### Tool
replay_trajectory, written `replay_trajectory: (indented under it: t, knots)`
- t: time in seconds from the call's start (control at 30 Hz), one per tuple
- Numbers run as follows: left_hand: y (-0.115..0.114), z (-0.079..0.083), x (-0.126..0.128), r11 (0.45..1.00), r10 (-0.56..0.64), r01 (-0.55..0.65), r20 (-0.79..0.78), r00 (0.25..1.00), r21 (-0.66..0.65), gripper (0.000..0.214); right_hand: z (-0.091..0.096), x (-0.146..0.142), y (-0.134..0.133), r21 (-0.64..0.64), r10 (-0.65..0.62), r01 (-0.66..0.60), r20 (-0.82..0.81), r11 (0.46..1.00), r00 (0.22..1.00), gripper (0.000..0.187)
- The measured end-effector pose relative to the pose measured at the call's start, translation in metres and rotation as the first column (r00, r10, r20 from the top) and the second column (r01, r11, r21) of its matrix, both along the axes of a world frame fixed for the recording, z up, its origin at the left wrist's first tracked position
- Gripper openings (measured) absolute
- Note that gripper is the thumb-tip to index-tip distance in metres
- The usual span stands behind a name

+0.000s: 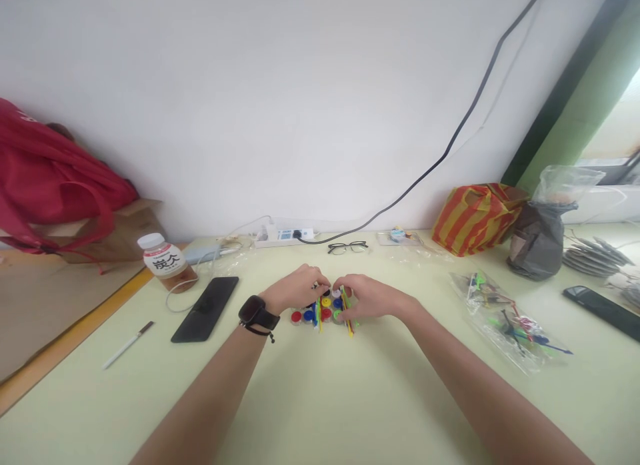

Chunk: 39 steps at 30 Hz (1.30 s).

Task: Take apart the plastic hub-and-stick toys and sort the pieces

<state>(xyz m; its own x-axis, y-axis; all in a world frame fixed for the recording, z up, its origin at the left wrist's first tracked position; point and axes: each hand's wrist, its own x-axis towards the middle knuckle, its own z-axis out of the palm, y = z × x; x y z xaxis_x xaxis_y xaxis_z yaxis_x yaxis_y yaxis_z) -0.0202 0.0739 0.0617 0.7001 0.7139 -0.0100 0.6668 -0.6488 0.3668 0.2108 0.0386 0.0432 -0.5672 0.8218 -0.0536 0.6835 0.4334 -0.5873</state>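
Small round pots with red, blue, yellow, black and white lids (327,314) stand close together in the middle of the table. One bundle of thin coloured strips (319,316) lies across them, and a second bundle (349,318) is at their right side. My left hand (297,288), with a black watch on its wrist, is closed in a pinch over the upper left of the pots. What its fingertips hold is too small to tell. From the right, my right hand (373,296) curls its thumb and fingers around the right-hand pots and strips. Its exact grip is partly hidden.
To the left are a black phone (206,310), a pen (128,346) and a drink bottle (167,262). Glasses (347,247) and a power strip (284,236) sit near the wall. At right lie a clear bag of coloured pieces (510,325), a striped bag (475,218) and a dark device (603,312).
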Motion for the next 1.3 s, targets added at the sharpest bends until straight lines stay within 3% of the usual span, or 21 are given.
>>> replay_trajectory:
  t: [0.27, 0.47, 0.53, 0.63, 0.73, 0.8, 0.87, 0.93, 1.1, 1.2, 1.3]
  knots:
    - [0.004, 0.005, -0.009, 0.999, 0.032, -0.032, -0.009, 0.999, -0.011, 0.035, 0.005, 0.003, -0.002, -0.008, -0.016, 0.016, 0.031, 1.000, 0.999, 0.063]
    - [0.013, 0.019, -0.039, 0.977, 0.207, -0.212, 0.099, 0.973, 0.037, 0.047, 0.029, 0.029, -0.004, 0.078, -0.129, 0.131, -0.025, 0.988, 0.991, 0.055]
    - [0.007, 0.015, -0.042, 0.971, 0.226, -0.233, 0.112, 0.968, 0.048, 0.051, 0.037, 0.046, -0.007, 0.107, -0.194, 0.199, -0.054, 0.974, 0.980, 0.049]
    - [-0.013, -0.004, -0.038, 0.975, 0.198, -0.209, 0.139, 0.970, 0.073, 0.056, 0.039, 0.082, -0.019, 0.178, -0.304, 0.308, -0.052, 0.934, 0.951, 0.042]
    - [-0.033, -0.031, -0.034, 0.979, 0.167, -0.184, 0.161, 0.973, 0.093, 0.060, 0.026, 0.131, -0.040, 0.277, -0.476, 0.456, 0.008, 0.846, 0.879, 0.041]
    - [-0.041, -0.044, -0.033, 0.981, 0.167, -0.181, 0.166, 0.972, 0.069, 0.062, 0.012, 0.167, -0.059, 0.373, -0.649, 0.585, 0.060, 0.720, 0.759, 0.037]
    - [-0.043, -0.052, -0.034, 0.982, 0.168, -0.180, 0.172, 0.971, 0.053, 0.063, -0.005, 0.200, -0.080, 0.432, -0.753, 0.653, 0.101, 0.622, 0.650, 0.031]
    - [-0.043, -0.055, -0.035, 0.983, 0.166, -0.177, 0.184, 0.969, 0.043, 0.063, -0.021, 0.225, -0.099, 0.431, -0.803, 0.695, 0.135, 0.575, 0.580, 0.030]
    - [-0.040, -0.053, -0.036, 0.980, 0.165, -0.186, 0.239, 0.957, 0.070, 0.060, -0.050, 0.241, -0.131, 0.413, -0.806, 0.701, 0.175, 0.581, 0.565, 0.025]
    - [-0.042, -0.052, -0.035, 0.978, 0.167, -0.194, 0.256, 0.952, 0.082, 0.059, -0.054, 0.225, -0.137, 0.427, -0.806, 0.701, 0.129, 0.571, 0.578, 0.024]
    - [-0.044, -0.052, -0.034, 0.975, 0.165, -0.198, 0.275, 0.947, 0.096, 0.057, -0.053, 0.204, -0.136, 0.392, -0.763, 0.699, 0.011, 0.598, 0.646, 0.025]
